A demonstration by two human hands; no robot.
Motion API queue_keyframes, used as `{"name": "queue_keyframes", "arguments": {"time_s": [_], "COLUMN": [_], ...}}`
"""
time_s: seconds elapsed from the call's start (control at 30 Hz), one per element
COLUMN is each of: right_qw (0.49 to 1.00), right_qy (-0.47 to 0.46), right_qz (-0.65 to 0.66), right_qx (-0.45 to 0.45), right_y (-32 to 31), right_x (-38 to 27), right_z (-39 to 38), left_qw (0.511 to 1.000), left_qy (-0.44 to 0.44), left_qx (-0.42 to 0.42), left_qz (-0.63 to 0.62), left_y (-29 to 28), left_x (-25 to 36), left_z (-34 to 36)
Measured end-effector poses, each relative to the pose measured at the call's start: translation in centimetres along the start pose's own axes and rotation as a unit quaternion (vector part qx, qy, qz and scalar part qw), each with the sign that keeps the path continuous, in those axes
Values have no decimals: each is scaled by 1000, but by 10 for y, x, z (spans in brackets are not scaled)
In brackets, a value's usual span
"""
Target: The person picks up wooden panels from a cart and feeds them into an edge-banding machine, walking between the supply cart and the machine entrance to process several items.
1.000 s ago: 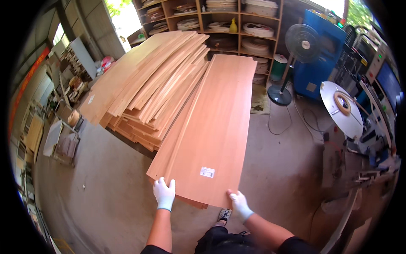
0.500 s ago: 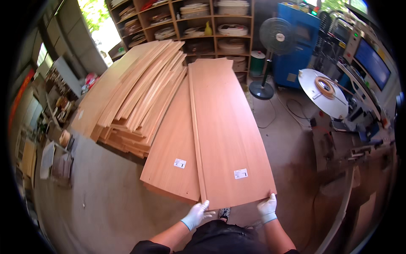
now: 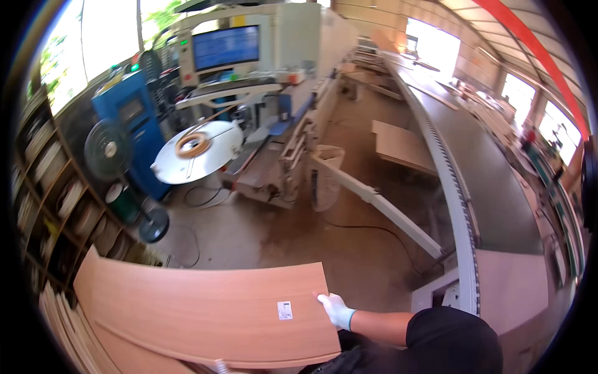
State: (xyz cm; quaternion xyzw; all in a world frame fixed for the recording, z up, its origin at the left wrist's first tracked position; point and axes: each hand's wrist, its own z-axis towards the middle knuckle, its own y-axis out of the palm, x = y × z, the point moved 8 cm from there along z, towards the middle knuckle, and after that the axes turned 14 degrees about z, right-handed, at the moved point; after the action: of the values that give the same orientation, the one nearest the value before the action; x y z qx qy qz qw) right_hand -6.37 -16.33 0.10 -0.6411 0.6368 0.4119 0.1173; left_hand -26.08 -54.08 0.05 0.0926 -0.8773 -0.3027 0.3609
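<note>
A long reddish-brown wood panel [image 3: 212, 293] with a small white label [image 3: 284, 310] lies across the lower left of the head view. My right hand [image 3: 336, 310], in a white glove, is closed on the panel's right end near its far corner. At the bottom edge, only the gloved fingertips of my left hand [image 3: 222, 366] show, closed over the panel's near long edge; the rest of that hand is out of the picture. Beneath lies another similar panel [image 3: 140, 352], with a stack of boards [image 3: 65, 324] beside it at the far left.
Shelving [image 3: 47, 181] and a standing fan [image 3: 109, 149] are on the left. Ahead stand a blue cabinet [image 3: 134, 118], a round white table [image 3: 215, 146] and a machine with a screen [image 3: 225, 47]. On the right a long conveyor [image 3: 492, 193] runs back; a cable [image 3: 367, 227] crosses the floor.
The view has swung to the right, bringing the machine and conveyor in. Both hands keep hold of the upper panel, which now lies crosswise in the picture; the left hand has mostly left the frame.
</note>
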Motion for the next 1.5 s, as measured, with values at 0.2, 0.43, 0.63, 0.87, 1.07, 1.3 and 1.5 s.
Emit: {"name": "queue_keyframes", "arguments": {"time_s": [0.2, 0.43, 0.63, 0.87, 1.07, 1.3, 1.5], "right_qw": [997, 966, 871, 927, 922, 921, 956], "right_qy": [-8, -138, -268, -297, -296, -283, -220], "right_qz": [28, -178, -310, 19, 124, 154, 105], "right_qx": [71, 129, 269, 228, 216, 219, 163], "right_y": [-43, -118, -346, -459, -526, -577, -560], "right_x": [-44, -159, -264, -280, -284, -288, -301], "right_z": [-11, 43, 38, -21, -38, -36, -22], "left_qw": [952, 993, 983, 969, 956, 933, 927], "left_qy": [174, 12, -7, -219, -225, -282, -301], "left_qx": [180, 87, 84, -100, -152, -178, -192], "left_qz": [175, 73, 163, 49, 107, 133, 113], "left_y": [-74, 48, 136, 266, 353, 401, 433], "left_x": [136, 15, -124, -212, -265, -298, -306], "left_z": [103, 65, 9, 35, 64, 77, 100]}}
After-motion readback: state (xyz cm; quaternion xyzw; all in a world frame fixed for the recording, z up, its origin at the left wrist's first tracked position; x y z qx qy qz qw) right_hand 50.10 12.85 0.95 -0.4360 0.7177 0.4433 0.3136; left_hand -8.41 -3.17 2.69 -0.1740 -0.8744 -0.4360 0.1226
